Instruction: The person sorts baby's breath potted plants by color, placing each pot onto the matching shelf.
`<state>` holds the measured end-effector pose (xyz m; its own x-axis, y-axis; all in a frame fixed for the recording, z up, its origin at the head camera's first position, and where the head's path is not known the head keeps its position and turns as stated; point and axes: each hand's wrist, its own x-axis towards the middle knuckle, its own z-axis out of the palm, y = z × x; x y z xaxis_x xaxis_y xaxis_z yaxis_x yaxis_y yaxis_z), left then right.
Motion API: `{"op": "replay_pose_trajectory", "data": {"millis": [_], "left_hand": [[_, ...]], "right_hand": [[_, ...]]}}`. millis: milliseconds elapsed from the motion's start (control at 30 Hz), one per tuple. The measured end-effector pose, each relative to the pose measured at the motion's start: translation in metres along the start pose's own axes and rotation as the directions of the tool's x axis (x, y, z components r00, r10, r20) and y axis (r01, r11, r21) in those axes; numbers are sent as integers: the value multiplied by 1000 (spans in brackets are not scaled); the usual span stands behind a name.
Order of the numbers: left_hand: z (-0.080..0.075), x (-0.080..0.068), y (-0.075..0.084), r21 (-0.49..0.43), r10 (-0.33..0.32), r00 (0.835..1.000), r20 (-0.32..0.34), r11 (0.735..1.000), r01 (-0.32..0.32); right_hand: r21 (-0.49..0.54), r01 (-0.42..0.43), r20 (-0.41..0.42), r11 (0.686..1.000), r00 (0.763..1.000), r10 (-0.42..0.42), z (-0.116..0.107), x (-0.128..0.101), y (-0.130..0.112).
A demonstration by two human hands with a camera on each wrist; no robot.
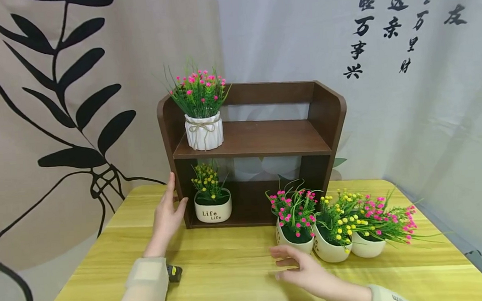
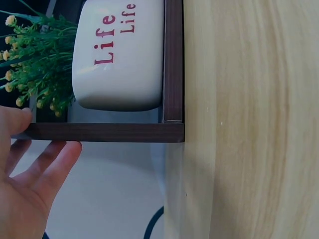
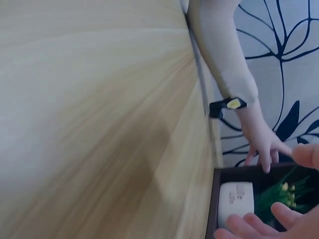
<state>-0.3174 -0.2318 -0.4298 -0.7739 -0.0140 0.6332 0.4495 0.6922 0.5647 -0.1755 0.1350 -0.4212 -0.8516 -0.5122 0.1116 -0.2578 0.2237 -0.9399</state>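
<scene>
A dark brown two-tier shelf (image 1: 273,137) stands on the wooden table. At its left side panel (image 2: 109,132) is my left hand (image 1: 167,221), thumb at the inner edge and fingers on the outer face, pinching the panel. On the upper tier sits a white ribbed pot (image 1: 205,133) tied with twine, with pink flowers. A cream pot (image 1: 213,210) marked "Life", holding yellow flowers, is at the left of the lower tier. My right hand (image 1: 302,270) hovers over the table with loosely bent fingers, nothing in it. It is nearest a pink-flowered pot (image 1: 294,245).
Beside that pot, a yellow-flowered pot (image 1: 332,250) and another pink-flowered pot (image 1: 369,246) stand in a row on the table (image 1: 224,280), right of the shelf's front. Behind hangs a printed curtain (image 1: 259,39). Dark straps with a small device (image 1: 175,273) sit on the left wrist.
</scene>
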Motion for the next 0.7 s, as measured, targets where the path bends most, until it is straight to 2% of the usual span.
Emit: {"op": "replay_pose_trajectory", "data": {"millis": [333,567,700], "left_hand": [[2,-2,-3,4,-8,1000,7,1000,8],[3,-2,-2,11,-1,1000,-5,1000,1],[3,0,-2,9,4,1000,-10,1000,-4]], "right_hand": [[-36,-33,-73,999,997,31,-31,-24,9],[-80,-118,-111,990,988,109,-51,-39,10],[-77,-164,-134,984,979,152,-56,-44,9]]}}
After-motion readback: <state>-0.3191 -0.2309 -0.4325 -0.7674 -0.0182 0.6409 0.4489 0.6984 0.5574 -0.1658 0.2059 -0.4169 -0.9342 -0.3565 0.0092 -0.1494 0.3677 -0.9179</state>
